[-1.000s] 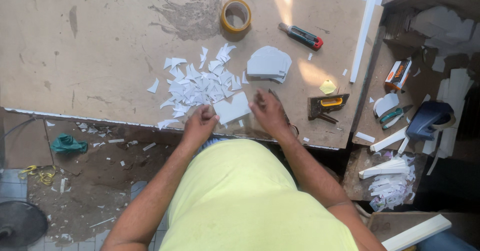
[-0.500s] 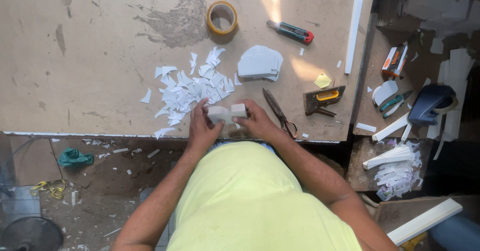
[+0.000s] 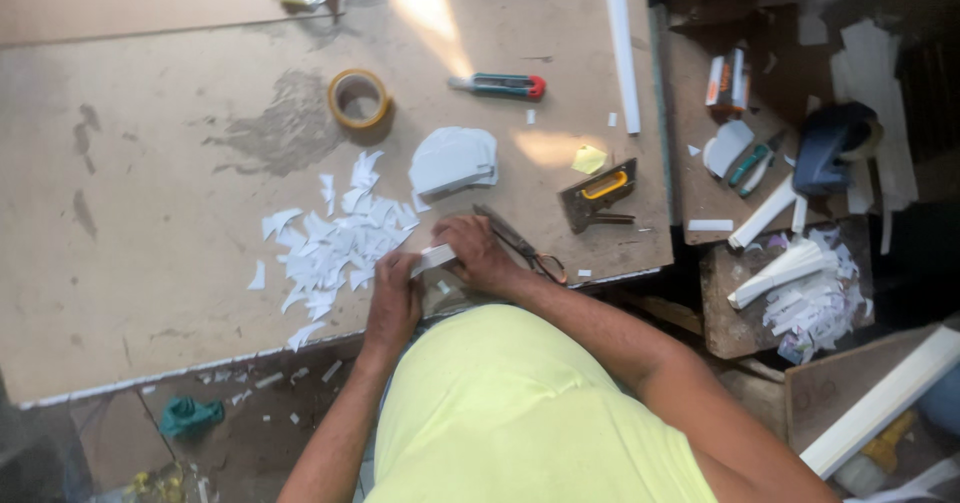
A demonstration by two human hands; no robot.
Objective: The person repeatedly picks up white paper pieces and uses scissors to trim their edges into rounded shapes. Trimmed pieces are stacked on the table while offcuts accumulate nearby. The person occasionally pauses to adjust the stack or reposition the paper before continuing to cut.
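Hands, left (image 3: 393, 301) and right (image 3: 478, 253), pinch white strip (image 3: 433, 259) beside scissors (image 3: 520, 247)

Both hands meet close in front of the body.
Left hand (image 3: 393, 301) and right hand (image 3: 478, 253) sit nearly touching, fingers curled, forearms bare and angled inward.

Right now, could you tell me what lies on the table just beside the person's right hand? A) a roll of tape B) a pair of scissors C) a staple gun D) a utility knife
B: the scissors lie on the table right beside the right hand, while both hands hold a small white piece.
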